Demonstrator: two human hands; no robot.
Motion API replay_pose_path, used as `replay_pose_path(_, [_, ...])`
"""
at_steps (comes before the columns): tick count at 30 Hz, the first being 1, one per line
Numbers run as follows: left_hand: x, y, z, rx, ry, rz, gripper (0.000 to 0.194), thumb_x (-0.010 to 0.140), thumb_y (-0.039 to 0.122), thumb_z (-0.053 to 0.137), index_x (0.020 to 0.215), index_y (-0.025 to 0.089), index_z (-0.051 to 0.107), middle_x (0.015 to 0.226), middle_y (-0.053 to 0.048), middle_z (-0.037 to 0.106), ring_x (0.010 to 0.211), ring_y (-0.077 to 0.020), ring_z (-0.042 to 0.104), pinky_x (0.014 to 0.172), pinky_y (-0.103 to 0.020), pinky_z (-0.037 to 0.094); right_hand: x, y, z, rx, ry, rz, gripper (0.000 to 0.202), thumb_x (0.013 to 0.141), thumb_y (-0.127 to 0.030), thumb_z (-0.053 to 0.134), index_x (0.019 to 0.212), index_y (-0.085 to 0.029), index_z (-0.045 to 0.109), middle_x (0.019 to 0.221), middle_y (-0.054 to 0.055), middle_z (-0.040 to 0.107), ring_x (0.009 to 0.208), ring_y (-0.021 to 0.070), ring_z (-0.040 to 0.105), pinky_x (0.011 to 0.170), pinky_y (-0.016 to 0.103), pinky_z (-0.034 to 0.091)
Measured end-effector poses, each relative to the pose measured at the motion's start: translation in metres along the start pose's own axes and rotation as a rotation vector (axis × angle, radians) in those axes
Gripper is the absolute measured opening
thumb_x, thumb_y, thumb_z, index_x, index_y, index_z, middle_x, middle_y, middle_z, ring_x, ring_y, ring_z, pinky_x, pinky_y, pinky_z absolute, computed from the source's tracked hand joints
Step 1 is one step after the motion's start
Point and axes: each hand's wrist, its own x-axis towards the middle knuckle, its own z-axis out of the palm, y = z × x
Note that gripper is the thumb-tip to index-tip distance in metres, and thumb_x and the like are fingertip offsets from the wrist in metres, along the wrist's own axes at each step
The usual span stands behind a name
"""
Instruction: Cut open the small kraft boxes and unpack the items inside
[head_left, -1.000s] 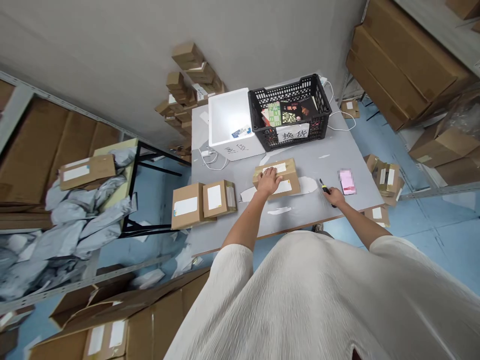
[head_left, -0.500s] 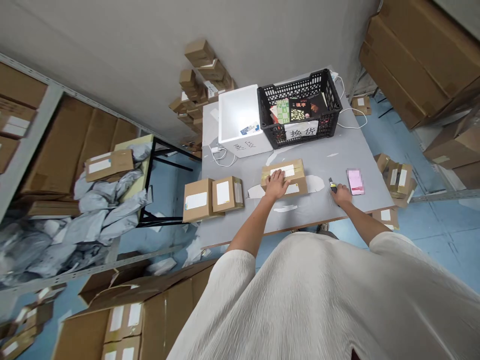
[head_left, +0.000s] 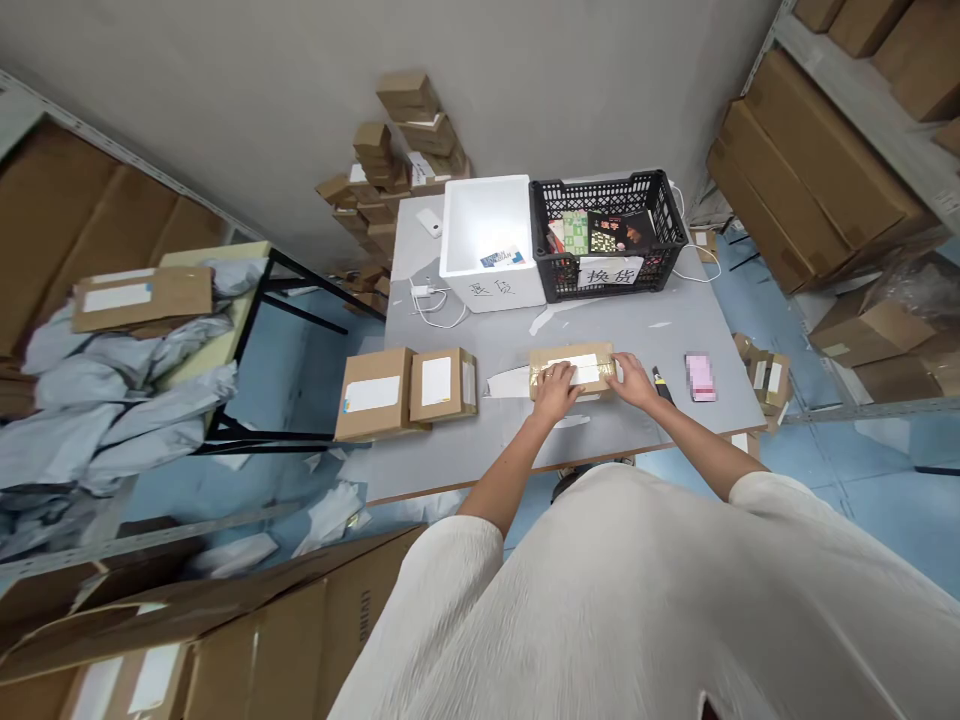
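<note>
A taped cardboard box (head_left: 541, 362) with a white label lies on the grey table (head_left: 495, 340) in front of me. My left hand (head_left: 556, 393) rests on the box's near top edge, fingers spread over the label. At the box's right end, my right hand (head_left: 632, 380) touches the side and corner with its fingers apart. A yellow and black utility knife (head_left: 660, 384) lies on the table just right of my right hand, partly hidden by the wrist. Farther right is a pink-screened phone (head_left: 701, 377).
Two labelled boxes (head_left: 442, 385) (head_left: 373, 395) stand at the table's left. Behind are a white foam bin (head_left: 499, 292) and a black crate (head_left: 611, 275) holding books. A white cable (head_left: 442, 315) lies near the bin. Stacked cartons (head_left: 416, 130) stand by the wall.
My right hand has let go of the utility knife and moved left to the box. The box now sits straighter under my left hand. The camera view has shifted a little.
</note>
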Motion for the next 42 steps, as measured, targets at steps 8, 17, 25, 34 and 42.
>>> replay_pose_path(8, [-0.017,-0.032,-0.003,-0.175,0.226,-0.311,0.074,0.103,0.039,0.056,0.171,0.021,0.034,0.17,-0.021,0.048,0.16,-0.0377,0.042,0.127,-0.058,0.039,-0.011,-0.01,-0.008,-0.067,-0.059,0.025,0.065,0.097,-0.038,0.062,0.158,-0.02,0.052,0.157,0.018,0.058,0.14,0.0359,0.056,0.119,0.054,0.048])
replay_pose_path(17, [-0.025,-0.044,-0.001,-0.31,0.202,-0.205,0.084,0.1,0.03,0.056,0.176,0.029,0.021,0.178,-0.016,0.036,0.166,-0.0347,0.034,0.13,-0.058,0.038,-0.015,-0.031,-0.007,-0.004,0.017,0.098,0.064,0.091,-0.029,0.061,0.154,-0.023,0.056,0.156,0.018,0.057,0.145,0.0351,0.054,0.122,0.056,0.047])
replay_pose_path(25, [-0.026,-0.053,-0.004,-0.387,0.258,-0.236,0.097,0.098,0.038,0.065,0.177,0.026,0.01,0.178,-0.022,0.032,0.155,-0.0355,0.049,0.122,-0.055,0.047,-0.002,-0.046,-0.016,0.193,0.162,0.188,0.065,0.094,-0.032,0.055,0.158,-0.023,0.044,0.16,0.018,0.055,0.132,0.0293,0.065,0.113,0.05,0.055])
replay_pose_path(34, [-0.033,-0.058,-0.005,-0.278,0.164,-0.23,0.062,0.102,0.042,0.06,0.16,0.027,0.045,0.161,-0.017,0.056,0.152,-0.0338,0.052,0.123,-0.053,0.043,0.031,-0.039,-0.021,-0.025,0.006,0.013,0.06,0.097,-0.028,0.051,0.157,-0.017,0.055,0.182,0.016,0.025,0.164,0.0324,0.038,0.131,0.054,0.04])
replay_pose_path(42, [-0.037,-0.056,-0.007,-0.228,0.126,-0.205,0.05,0.104,0.042,0.057,0.151,0.028,0.058,0.161,-0.016,0.053,0.152,-0.0344,0.052,0.124,-0.053,0.042,0.053,-0.032,-0.011,-0.061,-0.077,0.042,0.058,0.107,-0.042,0.046,0.159,-0.018,0.056,0.172,0.016,0.047,0.161,0.0327,0.041,0.134,0.053,0.036])
